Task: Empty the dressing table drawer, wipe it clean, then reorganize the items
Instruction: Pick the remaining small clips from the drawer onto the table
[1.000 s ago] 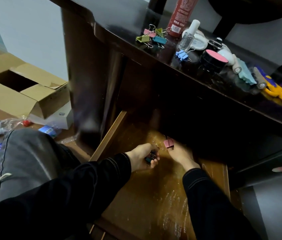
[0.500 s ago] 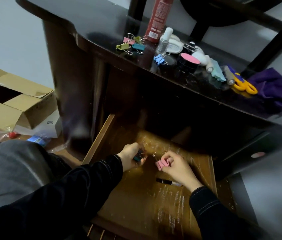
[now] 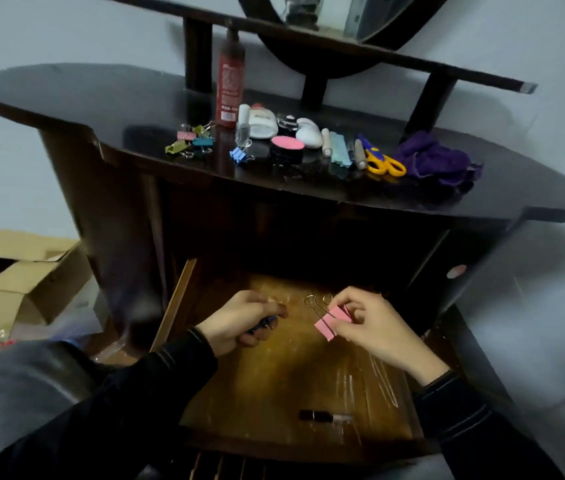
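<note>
The dark surface (image 3: 66, 95) overhangs the back of the open drawer (image 3: 274, 382), roofing the space just beyond my hands. My left hand (image 3: 239, 323) is closed round a small dark clip (image 3: 263, 325), and the fingers (image 3: 352, 301) of my right hand (image 3: 374, 327) pinch a pink clip (image 3: 331, 322). Between them the drawer floor lies bare. Only a small dark bottle (image 3: 322, 415) lies near the front edge. Up top, the left wing is free, the middle crowded: binder clips (image 3: 192, 142), red bottle (image 3: 230, 81), jar (image 3: 287, 148), scissors (image 3: 383, 162), purple cloth (image 3: 437, 157).
</note>
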A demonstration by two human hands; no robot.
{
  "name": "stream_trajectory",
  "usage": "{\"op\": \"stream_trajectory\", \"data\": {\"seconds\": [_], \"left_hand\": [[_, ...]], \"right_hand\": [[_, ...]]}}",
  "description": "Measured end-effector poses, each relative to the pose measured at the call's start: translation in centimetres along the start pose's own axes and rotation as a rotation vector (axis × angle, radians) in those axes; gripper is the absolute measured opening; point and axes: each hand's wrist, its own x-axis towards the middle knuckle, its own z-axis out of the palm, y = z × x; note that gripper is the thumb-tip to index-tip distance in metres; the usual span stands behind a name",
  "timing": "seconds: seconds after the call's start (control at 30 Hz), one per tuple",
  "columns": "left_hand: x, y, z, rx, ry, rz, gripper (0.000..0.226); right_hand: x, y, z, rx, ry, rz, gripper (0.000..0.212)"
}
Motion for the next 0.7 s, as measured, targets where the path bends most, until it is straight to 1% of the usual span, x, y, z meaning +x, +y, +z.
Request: {"op": "stream_trajectory", "data": {"seconds": [0.13,0.23,0.4,0.5,0.57,0.63,0.7], "left_hand": [[-3.9,5.1,-0.4,0.117,0.015,0.171,0.016],[-6.5,8.7,-0.9,0.175,0.032,0.276,0.018],[-8.7,13.9,-1.8,0.226,0.176,0.499,0.015],[-8.6,15.9,-2.6,0.251,0.249,0.610,0.015],[-8.2,16.7,-3.1,0.317,0.325,0.716,0.016],[-7.7,17.1,-3.6,0.444,0.431,0.818,0.014],[-7.1,17.5,-4.2,0.552,0.496,0.869,0.010]], "right_hand": [[-0.9,-4.6,-2.6,0.153,0.092,-0.184,0.010],[-0.8,-7.7,-4.5,0.211,0.166,-0.306,0.013],[1.7,-12.3,-7.2,0.320,0.305,-0.402,0.014],[5.1,-13.9,-8.0,0.334,0.352,-0.374,0.016],[7.8,-14.0,-8.2,0.307,0.346,-0.307,0.015],[10.2,-13.7,-8.3,0.223,0.368,-0.196,0.014],[11.6,-13.3,-8.2,0.074,0.445,-0.092,0.015]]}}
